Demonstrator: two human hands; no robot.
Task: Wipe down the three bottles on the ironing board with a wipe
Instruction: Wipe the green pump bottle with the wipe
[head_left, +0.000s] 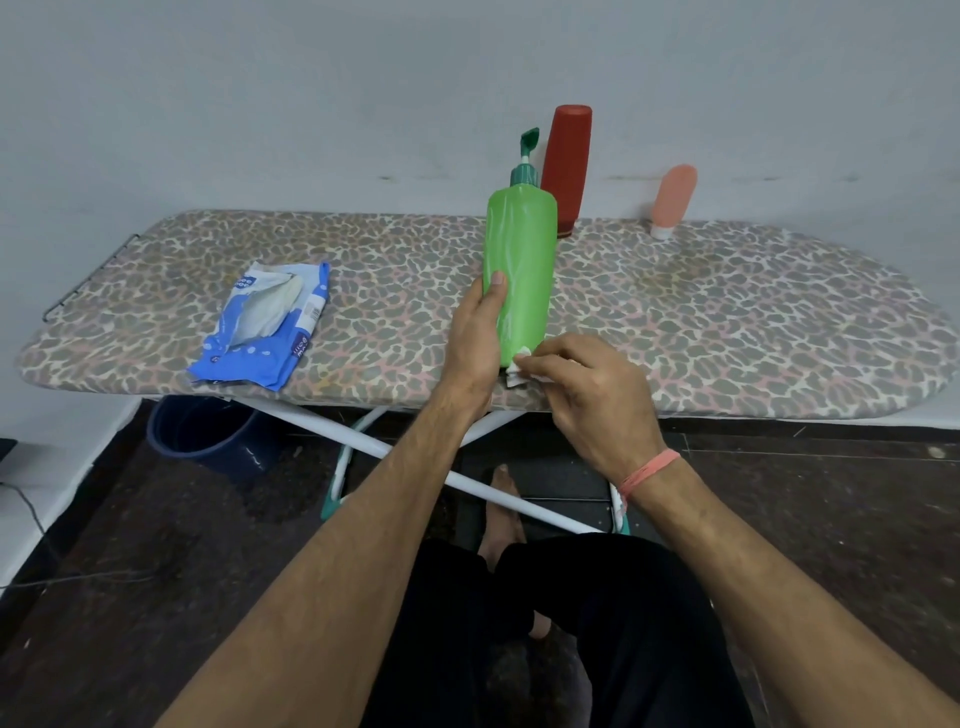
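At the near edge of the ironing board (727, 312), your right hand (587, 395) pinches a small white wipe (517, 371) against the base of the green pump bottle (519, 270), while your left hand (475, 332) grips that bottle's lower side, thumb up along it, tilting it slightly. You appear to be on the first bottle. Behind it the red bottle (566, 166) and, further right, the small pink tube (672, 200) stand upside down on their caps, seemingly unwiped. The blue wipe packet (265, 332) lies open, well left.
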